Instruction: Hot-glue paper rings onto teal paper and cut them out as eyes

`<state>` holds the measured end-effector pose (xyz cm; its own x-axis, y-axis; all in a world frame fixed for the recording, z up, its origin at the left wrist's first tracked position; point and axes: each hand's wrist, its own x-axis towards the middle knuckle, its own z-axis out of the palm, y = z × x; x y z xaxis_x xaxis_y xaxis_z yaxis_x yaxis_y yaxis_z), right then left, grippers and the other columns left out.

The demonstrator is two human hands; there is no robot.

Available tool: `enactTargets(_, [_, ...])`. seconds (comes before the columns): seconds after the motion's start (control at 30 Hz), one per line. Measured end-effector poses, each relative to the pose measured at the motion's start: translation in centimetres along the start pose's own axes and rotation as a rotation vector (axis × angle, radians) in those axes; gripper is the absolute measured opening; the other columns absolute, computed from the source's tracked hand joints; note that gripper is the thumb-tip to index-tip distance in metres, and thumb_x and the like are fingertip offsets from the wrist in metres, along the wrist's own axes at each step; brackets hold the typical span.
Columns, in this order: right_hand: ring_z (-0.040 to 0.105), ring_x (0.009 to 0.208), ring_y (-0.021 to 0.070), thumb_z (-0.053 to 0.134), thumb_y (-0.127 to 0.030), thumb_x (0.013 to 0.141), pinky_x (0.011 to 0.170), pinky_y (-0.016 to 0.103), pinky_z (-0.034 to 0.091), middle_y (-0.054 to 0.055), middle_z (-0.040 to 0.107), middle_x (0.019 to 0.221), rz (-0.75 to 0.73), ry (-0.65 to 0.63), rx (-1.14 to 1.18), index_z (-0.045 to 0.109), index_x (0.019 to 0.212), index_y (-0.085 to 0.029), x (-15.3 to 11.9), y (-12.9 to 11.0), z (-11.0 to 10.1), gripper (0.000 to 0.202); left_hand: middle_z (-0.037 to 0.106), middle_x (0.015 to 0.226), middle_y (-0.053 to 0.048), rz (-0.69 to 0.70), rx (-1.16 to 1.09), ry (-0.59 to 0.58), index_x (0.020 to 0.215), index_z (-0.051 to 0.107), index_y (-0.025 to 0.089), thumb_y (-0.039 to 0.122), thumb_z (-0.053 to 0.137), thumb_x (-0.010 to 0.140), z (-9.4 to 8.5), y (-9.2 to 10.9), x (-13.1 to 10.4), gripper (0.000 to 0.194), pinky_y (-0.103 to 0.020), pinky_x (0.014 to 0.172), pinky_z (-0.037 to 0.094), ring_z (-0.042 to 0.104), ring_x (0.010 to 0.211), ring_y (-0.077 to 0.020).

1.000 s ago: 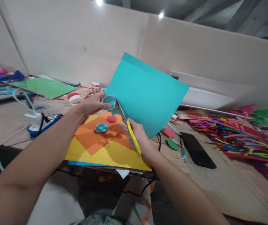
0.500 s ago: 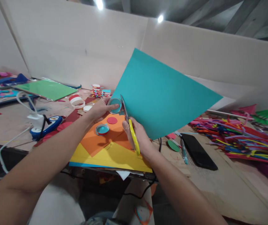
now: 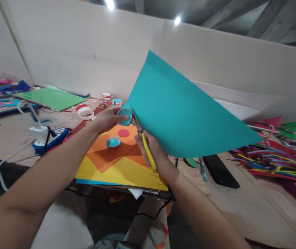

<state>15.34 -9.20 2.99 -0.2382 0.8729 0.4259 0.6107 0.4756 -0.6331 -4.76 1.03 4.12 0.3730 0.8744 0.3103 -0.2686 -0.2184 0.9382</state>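
Observation:
A large teal sheet of paper (image 3: 179,110) is held up over the table, its left corner pinched in my left hand (image 3: 111,120). My left thumb presses a round clear ring (image 3: 125,111) flat against that corner. Yellow-handled scissors (image 3: 149,152) are in my right hand (image 3: 154,148), fingers wrapped round the handles. Their blades lie on the paper along the ring's right edge. Below, a second round ring with teal inside (image 3: 113,143) and a red paper disc (image 3: 123,133) rest on orange paper (image 3: 106,155).
Yellow paper (image 3: 127,176) lies at the table's front edge. A blue power strip (image 3: 51,140) with a white plug is at left, green paper (image 3: 52,98) behind it. To the right are a black phone (image 3: 222,171), a pen (image 3: 203,169) and many coloured pipe cleaners (image 3: 272,157).
The teal sheet has swung and bent, its right corner moving further right and down over the pipe cleaners. My left hand and the ring have shifted slightly left.

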Motion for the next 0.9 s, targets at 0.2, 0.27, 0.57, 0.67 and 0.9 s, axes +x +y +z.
enactTargets(0.2, [0.047,0.072,0.0186,0.042,-0.062,0.095,0.066,0.029,0.034,0.001,0.051,0.069,-0.019,-0.025,-0.025,0.044,0.075,-0.024,0.3,0.1,-0.2,0.043,0.068,0.073,-0.004,-0.019,0.12,-0.04,0.076,0.072,0.014,0.033,0.089,0.059,0.3,1.6,-0.3,0.03,-0.027,0.066,0.046,0.059,0.067,-0.0147])
enactTargets(0.27, [0.048,0.072,0.0186,0.044,-0.061,0.094,0.066,0.029,0.033,0.001,0.051,0.069,0.012,-0.055,-0.019,0.043,0.074,-0.024,0.4,0.0,-0.3,0.042,0.068,0.074,-0.004,-0.035,0.166,-0.04,0.078,0.072,0.015,0.033,0.088,0.061,0.4,1.9,-0.4,0.029,-0.028,0.066,0.046,0.058,0.068,-0.015])
enactTargets(0.57, [0.045,0.067,0.0152,0.047,-0.061,0.093,0.062,0.027,0.03,-0.002,0.048,0.066,0.047,-0.075,0.014,0.043,0.072,-0.023,0.0,-0.3,-0.5,0.044,0.065,0.068,-0.003,-0.07,0.275,-0.031,0.071,0.07,0.015,0.03,0.088,0.059,-0.6,2.2,-0.5,0.026,-0.027,0.062,0.045,0.057,0.062,-0.0145])
enactTargets(0.67, [0.044,0.065,0.0152,0.051,-0.062,0.091,0.061,0.027,0.03,-0.002,0.049,0.065,0.094,-0.094,0.014,0.046,0.074,-0.023,0.2,-0.2,-0.4,0.043,0.069,0.074,-0.004,-0.09,0.238,-0.012,0.075,0.072,0.014,0.03,0.09,0.057,-0.9,2.1,-0.5,0.03,-0.026,0.062,0.047,0.061,0.066,-0.0149])
enactTargets(0.9, [0.045,0.06,0.0177,0.049,-0.064,0.09,0.059,0.03,0.031,-0.001,0.05,0.063,0.172,-0.027,0.034,0.055,0.083,-0.024,0.4,0.0,-0.2,0.041,0.071,0.079,-0.002,-0.03,-0.255,0.163,0.087,0.07,0.015,0.033,0.091,0.058,1.1,-0.5,0.1,0.04,-0.021,0.06,0.052,0.065,0.067,-0.0115])
